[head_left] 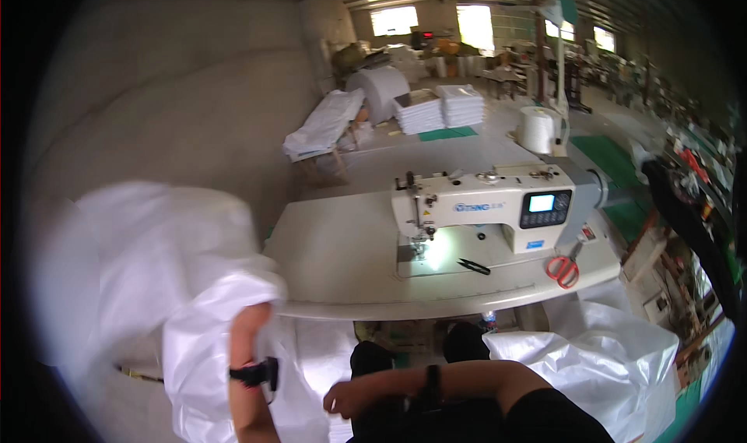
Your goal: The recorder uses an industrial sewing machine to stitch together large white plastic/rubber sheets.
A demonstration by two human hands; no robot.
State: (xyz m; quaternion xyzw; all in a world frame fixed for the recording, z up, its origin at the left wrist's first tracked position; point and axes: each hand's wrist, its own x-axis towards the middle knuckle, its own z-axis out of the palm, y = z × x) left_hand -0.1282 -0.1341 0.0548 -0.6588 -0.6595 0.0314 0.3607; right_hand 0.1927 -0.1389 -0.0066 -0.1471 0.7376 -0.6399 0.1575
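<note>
My left hand (250,318) is raised at the lower left and reaches up into a large white fabric sheet (171,264). The sheet is blurred and drapes over the fingers, which appear closed on it. A black band sits on that wrist. My right hand (344,400) crosses low in front of my lap, its fingers curled at the edge of the same white fabric. A white sewing machine (482,202) stands on the pale table (334,248) ahead, apart from both hands.
Red-handled scissors (562,270) and black thread snips (473,266) lie on the table by the machine. A crumpled white bag (615,349) lies at the right below the table. Behind are a thread cone (537,129), stacked white sheets (443,108) and a fabric-covered bench (323,128).
</note>
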